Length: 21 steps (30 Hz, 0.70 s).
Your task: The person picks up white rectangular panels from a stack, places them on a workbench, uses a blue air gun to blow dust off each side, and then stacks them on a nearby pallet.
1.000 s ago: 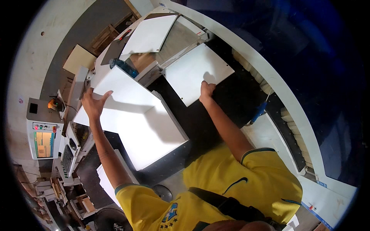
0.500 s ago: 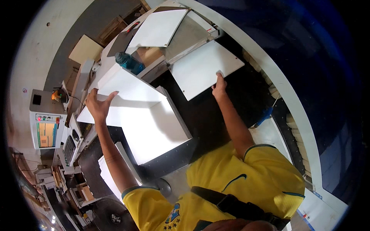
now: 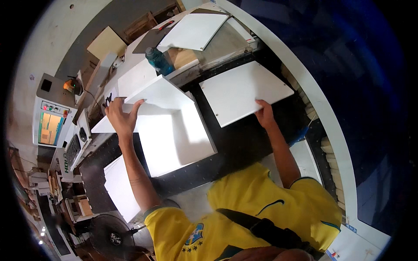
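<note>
A white panel [image 3: 248, 89] with small holes near its corners lies over the black worktop to the right. The fingers of my right hand [image 3: 264, 115] are closed on its near edge, thumb on top. Left of it, white boards are joined into an open box-like piece [image 3: 174, 145], with one wall standing tilted at its far side. My left hand [image 3: 123, 116] grips the left part of that wall, fingers over the edge and thumb apart on the inner face. Part of the left fingers is hidden behind the board.
Behind the box stand a blue-green bottle [image 3: 159, 61] and another white panel [image 3: 193, 31]. At left are a control screen [image 3: 50, 128], a keyboard [image 3: 72, 149] and a mouse [image 3: 82, 134]. White sheets [image 3: 122, 187] and a fan [image 3: 114, 237] are at lower left. A curved frame [image 3: 335, 130] borders the right.
The right-hand panel has come toward me, and a black strip now shows between it and the rail behind. My left hand stays on the box wall. The whole view has shifted slightly.
</note>
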Tool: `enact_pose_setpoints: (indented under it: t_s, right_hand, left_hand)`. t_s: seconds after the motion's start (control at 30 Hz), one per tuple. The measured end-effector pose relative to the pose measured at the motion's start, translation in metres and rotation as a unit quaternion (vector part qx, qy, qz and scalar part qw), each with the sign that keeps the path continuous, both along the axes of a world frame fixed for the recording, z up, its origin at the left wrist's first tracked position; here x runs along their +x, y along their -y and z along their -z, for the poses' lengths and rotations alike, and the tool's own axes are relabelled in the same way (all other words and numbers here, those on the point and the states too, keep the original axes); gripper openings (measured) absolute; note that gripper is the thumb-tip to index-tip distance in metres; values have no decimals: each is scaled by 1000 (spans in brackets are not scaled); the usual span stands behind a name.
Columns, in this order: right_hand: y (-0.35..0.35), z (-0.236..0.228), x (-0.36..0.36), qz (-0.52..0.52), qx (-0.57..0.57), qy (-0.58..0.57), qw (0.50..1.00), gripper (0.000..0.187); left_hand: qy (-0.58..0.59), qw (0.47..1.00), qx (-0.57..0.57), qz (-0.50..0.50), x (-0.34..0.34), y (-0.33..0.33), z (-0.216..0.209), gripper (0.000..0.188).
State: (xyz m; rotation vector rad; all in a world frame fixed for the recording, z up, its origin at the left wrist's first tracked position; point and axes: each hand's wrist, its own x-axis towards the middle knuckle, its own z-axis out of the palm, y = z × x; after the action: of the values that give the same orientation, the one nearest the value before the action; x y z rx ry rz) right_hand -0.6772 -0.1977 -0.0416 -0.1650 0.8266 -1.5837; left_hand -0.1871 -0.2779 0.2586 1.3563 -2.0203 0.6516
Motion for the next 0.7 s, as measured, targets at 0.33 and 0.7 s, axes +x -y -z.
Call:
enact_pose_setpoints:
  t_s: [0.33,0.7]
  right_hand:
    - [-150,-49,43,-80,18,93,992,25]
    - [-146,-74,228,-160,-333,-594,715,44]
  left_hand:
    - [-154,957,-214,-121,35,-33,-11,54]
    - [-232,916,-325,-35,41,-102,-80,45]
